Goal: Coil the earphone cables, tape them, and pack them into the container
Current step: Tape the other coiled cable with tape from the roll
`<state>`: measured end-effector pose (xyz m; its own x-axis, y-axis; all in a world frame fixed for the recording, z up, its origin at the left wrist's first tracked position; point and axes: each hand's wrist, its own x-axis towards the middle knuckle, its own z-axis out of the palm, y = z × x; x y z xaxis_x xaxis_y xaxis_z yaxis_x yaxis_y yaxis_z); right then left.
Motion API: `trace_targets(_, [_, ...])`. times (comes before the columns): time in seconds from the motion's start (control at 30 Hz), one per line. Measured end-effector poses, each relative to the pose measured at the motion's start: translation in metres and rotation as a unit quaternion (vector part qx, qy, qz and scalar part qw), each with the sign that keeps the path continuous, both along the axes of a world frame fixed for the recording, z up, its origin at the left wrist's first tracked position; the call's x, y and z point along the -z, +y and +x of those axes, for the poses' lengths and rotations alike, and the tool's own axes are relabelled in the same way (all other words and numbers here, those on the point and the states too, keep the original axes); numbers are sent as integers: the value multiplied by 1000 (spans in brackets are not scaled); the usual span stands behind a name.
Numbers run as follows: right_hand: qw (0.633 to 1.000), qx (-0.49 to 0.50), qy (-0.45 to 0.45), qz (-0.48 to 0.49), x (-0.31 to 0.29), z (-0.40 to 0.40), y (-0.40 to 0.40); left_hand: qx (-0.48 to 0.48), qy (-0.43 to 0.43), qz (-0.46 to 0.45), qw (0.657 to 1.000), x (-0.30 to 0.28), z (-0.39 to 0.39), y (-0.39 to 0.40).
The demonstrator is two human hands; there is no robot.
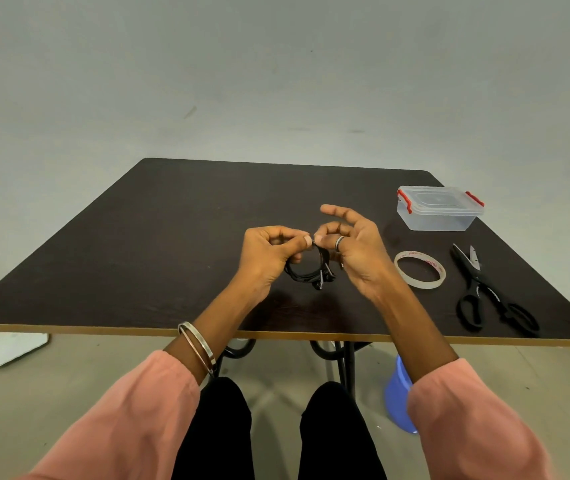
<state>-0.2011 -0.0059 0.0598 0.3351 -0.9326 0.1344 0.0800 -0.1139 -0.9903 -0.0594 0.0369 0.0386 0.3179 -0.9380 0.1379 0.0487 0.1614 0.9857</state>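
Observation:
A coil of black earphone cable (311,271) hangs above the middle of the dark table (158,244), its earbuds dangling at the lower right. My left hand (269,254) grips the coil's left side, thumb and forefinger pinched at the top. My right hand (352,244) pinches the coil's top beside them, its other fingers spread upward. A roll of clear tape (419,270) lies flat to the right. The clear container (439,207), lid on with red clips, stands at the far right.
Black scissors (491,292) lie near the table's right front corner, blades pointing away. A blue bucket (397,400) stands on the floor under the table's front edge, beside the table leg. A white object (13,346) lies on the floor at the left.

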Motion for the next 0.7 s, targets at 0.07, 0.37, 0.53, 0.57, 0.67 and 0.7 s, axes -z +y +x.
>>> trace_targets(0.07, [994,13,49,-94,3,-2,1,-9,17,16,1000,-1,-2,-1])
trace_targets(0.37, [842,-16,283,-459,13,-29,-3,-20,99,100,990,2,-5,-3])
trace_targets(0.53, [930,31,170,-324,15,-28,2,-27,98,85,991,4,-3,-6])
trace_targets(0.57, [941,59,149,-300,14,-24,3,-27,90,81,992,4,-4,-6])
trace_targets(0.67, [942,86,183,-267,14,-14,1,-19,71,66,995,3,-6,-4])
trace_targets(0.7, [947,67,194,-246,15,-12,-2,-16,66,64,996,3,-6,-4])
